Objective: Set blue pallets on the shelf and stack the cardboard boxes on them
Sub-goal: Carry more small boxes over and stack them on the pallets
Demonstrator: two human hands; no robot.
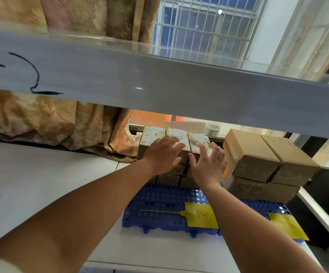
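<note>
Two blue pallets lie side by side on the white shelf (41, 174): the left pallet (159, 205) and the right pallet (258, 207). A stack of small cardboard boxes (153, 134) with handwritten numbers stands at the back of the left pallet. My left hand (163, 154) and my right hand (209, 166) lie with fingers spread flat against the front and top of that stack. A second stack of larger brown boxes (258, 154) sits on the right pallet, close beside my right hand.
A grey shelf beam (159, 81) with black marker writing crosses just above the hands. Yellow tags (201, 213) lie on the pallets. A patterned curtain (51, 119) hangs behind the shelf on the left, a barred window (203, 26) above.
</note>
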